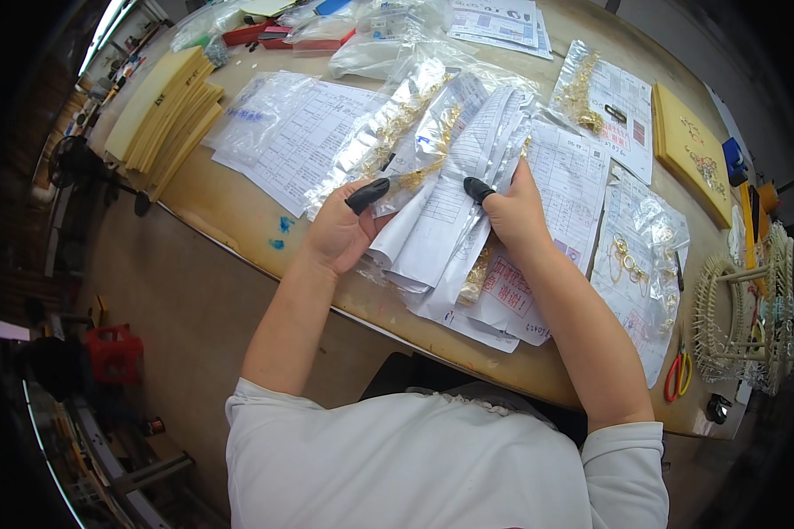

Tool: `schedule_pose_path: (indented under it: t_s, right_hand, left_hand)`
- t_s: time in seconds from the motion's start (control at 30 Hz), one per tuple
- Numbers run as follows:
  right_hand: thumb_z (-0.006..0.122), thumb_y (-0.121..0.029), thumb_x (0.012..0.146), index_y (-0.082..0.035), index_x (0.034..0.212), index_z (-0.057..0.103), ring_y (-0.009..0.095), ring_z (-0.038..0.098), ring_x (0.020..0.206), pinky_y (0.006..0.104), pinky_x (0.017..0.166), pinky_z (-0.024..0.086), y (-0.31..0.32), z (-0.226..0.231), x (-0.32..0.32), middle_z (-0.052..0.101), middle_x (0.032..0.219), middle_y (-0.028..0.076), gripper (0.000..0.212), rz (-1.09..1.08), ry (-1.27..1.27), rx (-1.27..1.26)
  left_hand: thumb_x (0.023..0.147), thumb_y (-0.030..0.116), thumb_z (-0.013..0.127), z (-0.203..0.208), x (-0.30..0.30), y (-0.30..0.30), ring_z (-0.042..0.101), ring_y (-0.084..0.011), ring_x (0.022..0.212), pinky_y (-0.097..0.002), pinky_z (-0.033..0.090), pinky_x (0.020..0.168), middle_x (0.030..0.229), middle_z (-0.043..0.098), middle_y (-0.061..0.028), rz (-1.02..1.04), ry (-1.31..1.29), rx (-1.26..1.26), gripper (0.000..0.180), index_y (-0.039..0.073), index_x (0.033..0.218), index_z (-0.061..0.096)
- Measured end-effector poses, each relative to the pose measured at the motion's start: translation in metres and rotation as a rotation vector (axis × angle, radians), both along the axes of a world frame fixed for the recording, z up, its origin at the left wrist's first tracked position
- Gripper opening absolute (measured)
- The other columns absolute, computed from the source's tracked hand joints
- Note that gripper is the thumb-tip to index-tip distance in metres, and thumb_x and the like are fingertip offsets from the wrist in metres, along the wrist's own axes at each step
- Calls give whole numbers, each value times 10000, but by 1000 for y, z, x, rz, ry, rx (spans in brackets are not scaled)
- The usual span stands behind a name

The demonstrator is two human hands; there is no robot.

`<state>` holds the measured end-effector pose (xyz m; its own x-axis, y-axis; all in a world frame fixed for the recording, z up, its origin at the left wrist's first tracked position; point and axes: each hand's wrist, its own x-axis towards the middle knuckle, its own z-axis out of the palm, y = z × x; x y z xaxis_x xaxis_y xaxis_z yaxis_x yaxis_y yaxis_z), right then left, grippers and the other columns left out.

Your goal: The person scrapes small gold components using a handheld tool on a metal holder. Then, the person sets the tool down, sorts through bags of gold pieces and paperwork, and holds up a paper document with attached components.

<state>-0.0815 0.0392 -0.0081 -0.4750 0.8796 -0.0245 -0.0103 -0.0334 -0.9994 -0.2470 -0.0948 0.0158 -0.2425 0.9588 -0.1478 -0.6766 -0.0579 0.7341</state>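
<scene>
Both my hands grip a bundle over the table. My right hand (516,216), thumb in a black finger cot, is closed around a clear plastic bag with folded printed paper (454,198) inside. My left hand (344,229), its thumb also in a black cot, pinches the edge of a clear plastic bag of gold-coloured jewelry (428,172) at the bundle's left side. Another bag with gold chains (401,119) lies just beyond. Beneath my hands are printed sheets (569,181), one with red stamped marks. My fingers under the bundle are hidden.
Stacked yellowish boards (163,115) stand far left on the table (238,220). Bagged gold jewelry (578,97) and ring-shaped pieces (628,257) lie on papers at right. Scissors with red and yellow handles (677,375) rest near a pale rack (732,313). A yellow board (692,150) sits far right.
</scene>
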Motion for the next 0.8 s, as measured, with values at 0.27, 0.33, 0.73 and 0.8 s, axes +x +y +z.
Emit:
schedule_pose_path:
  t_s: [0.27, 0.33, 0.73, 0.8]
  right_hand:
    - [641, -13, 717, 21, 1194, 420, 246, 558, 1024, 296, 876, 416, -3, 4, 0, 571, 1107, 166, 527, -5, -19, 16]
    - [639, -12, 718, 19, 1198, 419, 246, 557, 1026, 296, 878, 415, -3, 4, 0, 570, 1109, 165, 529, -3, -10, 8]
    - [607, 39, 751, -8, 1223, 390, 199, 546, 1001, 298, 852, 434, -4, 7, 0, 550, 1116, 124, 522, 19, -17, 16]
    - [607, 40, 752, -8, 1219, 393, 197, 548, 998, 297, 850, 435, -4, 8, 0, 552, 1112, 123, 516, 22, -14, 16]
  left_hand:
    - [854, 68, 562, -10, 0, -9, 620, -174, 875, -291, 524, 812, 1042, 604, -126, -56, 125, 27, 257, -61, 1075, 545]
    - [851, 64, 565, -13, 1, -10, 621, -167, 866, -284, 528, 800, 1039, 606, -114, -62, 160, 21, 257, -54, 1078, 547]
    - [887, 94, 512, -14, 3, -11, 605, -167, 852, -315, 541, 772, 982, 606, -113, 39, 3, 26, 177, -29, 1003, 564]
    - [892, 91, 501, -12, 3, -11, 601, -167, 862, -314, 536, 784, 1001, 602, -116, 7, 12, 25, 196, -35, 1029, 563]
